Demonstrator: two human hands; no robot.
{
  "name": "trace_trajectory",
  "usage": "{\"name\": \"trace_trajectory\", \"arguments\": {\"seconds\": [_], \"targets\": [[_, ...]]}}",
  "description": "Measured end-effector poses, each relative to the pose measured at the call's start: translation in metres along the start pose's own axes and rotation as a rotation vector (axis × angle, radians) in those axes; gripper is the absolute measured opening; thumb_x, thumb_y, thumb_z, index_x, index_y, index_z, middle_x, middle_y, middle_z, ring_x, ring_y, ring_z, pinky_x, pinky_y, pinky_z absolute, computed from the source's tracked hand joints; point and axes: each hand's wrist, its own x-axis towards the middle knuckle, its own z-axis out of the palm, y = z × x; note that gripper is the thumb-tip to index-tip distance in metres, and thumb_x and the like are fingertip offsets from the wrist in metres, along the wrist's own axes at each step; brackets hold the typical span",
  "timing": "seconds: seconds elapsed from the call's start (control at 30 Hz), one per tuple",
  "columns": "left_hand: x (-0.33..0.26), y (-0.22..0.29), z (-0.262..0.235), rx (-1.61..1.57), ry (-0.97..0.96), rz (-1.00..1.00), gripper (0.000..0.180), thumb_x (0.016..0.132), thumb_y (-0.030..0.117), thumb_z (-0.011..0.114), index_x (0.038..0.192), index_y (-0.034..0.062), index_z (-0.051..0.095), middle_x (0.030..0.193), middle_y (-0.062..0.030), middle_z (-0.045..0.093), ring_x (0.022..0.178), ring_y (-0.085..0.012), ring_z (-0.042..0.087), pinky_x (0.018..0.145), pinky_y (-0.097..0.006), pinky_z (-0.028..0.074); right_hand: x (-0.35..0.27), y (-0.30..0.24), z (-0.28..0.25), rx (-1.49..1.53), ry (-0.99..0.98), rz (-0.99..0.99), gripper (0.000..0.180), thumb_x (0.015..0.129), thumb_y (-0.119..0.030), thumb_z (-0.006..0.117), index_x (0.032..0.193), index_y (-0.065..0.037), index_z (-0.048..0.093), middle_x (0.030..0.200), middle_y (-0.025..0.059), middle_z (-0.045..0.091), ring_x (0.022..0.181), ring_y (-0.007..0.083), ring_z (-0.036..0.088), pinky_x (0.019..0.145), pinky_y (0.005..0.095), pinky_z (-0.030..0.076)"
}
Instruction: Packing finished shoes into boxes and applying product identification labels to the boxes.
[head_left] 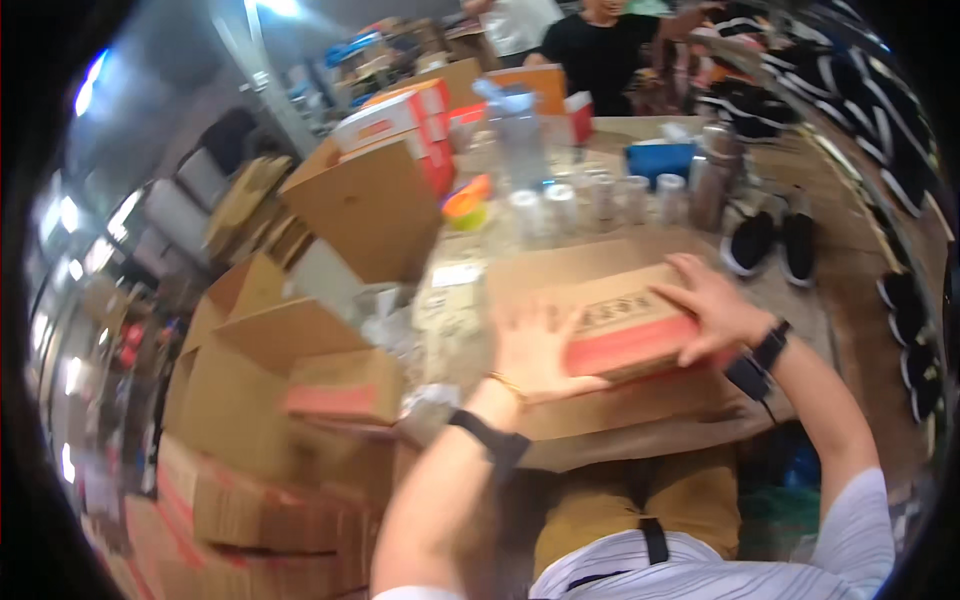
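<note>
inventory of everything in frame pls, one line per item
shoebox: 1, brown with red side, on the table under both hands
flat cardboard sheet: 1, brown, beneath the shoebox
black shoes: 1 pair, white soles, right of the shoebox
clear bottle: 1, far side of the table
blue box: 1, far side
stacked cartons: several, brown and red, left
co-worker: 1, black shirt, far end
left hand: flat on the shoebox
right hand: on the shoebox top

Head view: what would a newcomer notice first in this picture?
First, the two hands in the middle: the left hand and the right hand press on a brown shoebox with a red edge on the table. A pair of black shoes stands behind it, to the right.
</note>
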Motion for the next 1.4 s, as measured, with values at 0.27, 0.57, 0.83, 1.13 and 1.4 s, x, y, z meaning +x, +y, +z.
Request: {"name": "trace_trajectory", "arguments": {"seconds": [0.27, 0.57, 0.83, 1.13, 1.4], "targets": [[-0.046, 0.024, 0.092, -2.059, 0.429, -0.217, 0.097, 0.071, 0.015, 0.069, 0.147, 0.0094, 0.009, 0.146, -0.0098, 0.025, 0.132, -0.0197, 0.028, 0.106, -0.032, 0.027, -0.139, 0.026, 0.106, 1.589, 0.333, 0.496, 0.083, 0.074, -0.032, 0.073, 0.139, -0.006, 0.029, 0.135, 0.0077, 0.043, 0.125, 0.021, 0.039, 0.104, 0.0353, 0.031], [-0.277, -0.01, 0.038, -1.931, 0.576, -0.29, 0.08, 0.062, 0.008, 0.067, 0.137, 0.0058, 0.037, 0.138, -0.0115, 0.04, 0.127, -0.0255, 0.038, 0.106, -0.041, 0.031, -0.052, -0.084, 0.052, 1.463, 0.07, 0.078, 0.123, 0.046, -0.056, 0.085, 0.14, -0.004, 0.024, 0.135, 0.0142, 0.039, 0.124, 0.0253, 0.039, 0.103, 0.0391, 0.031], [-0.638, 0.17, 0.005, -1.182, 2.427, -0.629, 0.076, 0.066, 0.019, 0.067, 0.135, 0.0039, 0.038, 0.139, -0.0148, 0.037, 0.128, -0.0316, 0.033, 0.105, -0.056, 0.023, 0.065, -0.246, 0.052, 1.603, -0.084, -0.497, 0.119, 0.063, -0.054, 0.077, 0.147, -0.01, 0.007, 0.14, 0.017, 0.029, 0.125, 0.0286, 0.036, 0.103, 0.0427, 0.027], [-0.757, 0.102, -0.143, -0.46, 2.76, -0.563, 0.079, 0.054, 0.041, 0.069, 0.127, 0.0186, 0.049, 0.134, -0.0115, 0.039, 0.125, -0.0373, 0.027, 0.09, -0.066, 0.024, 0.077, -0.267, 0.047, 1.482, 0.031, -0.276, 0.072, 0.08, -0.03, 0.067, 0.138, -0.003, 0.032, 0.12, 0.0083, 0.044, 0.096, 0.0153, 0.05, 0.088, 0.0301, 0.039], [-0.785, -0.041, -0.181, -1.152, 2.974, -1.358, 0.088, 0.053, 0.053, 0.071, 0.13, 0.0216, 0.041, 0.139, -0.0081, 0.033, 0.126, -0.0305, 0.027, 0.095, -0.064, 0.025, 0.049, -0.243, 0.041, 1.214, 0.031, -0.235, 0.046, 0.082, -0.014, 0.062, 0.124, -0.003, 0.047, 0.109, 0.0074, 0.048, 0.087, 0.0136, 0.051, 0.084, 0.0274, 0.041]]}}
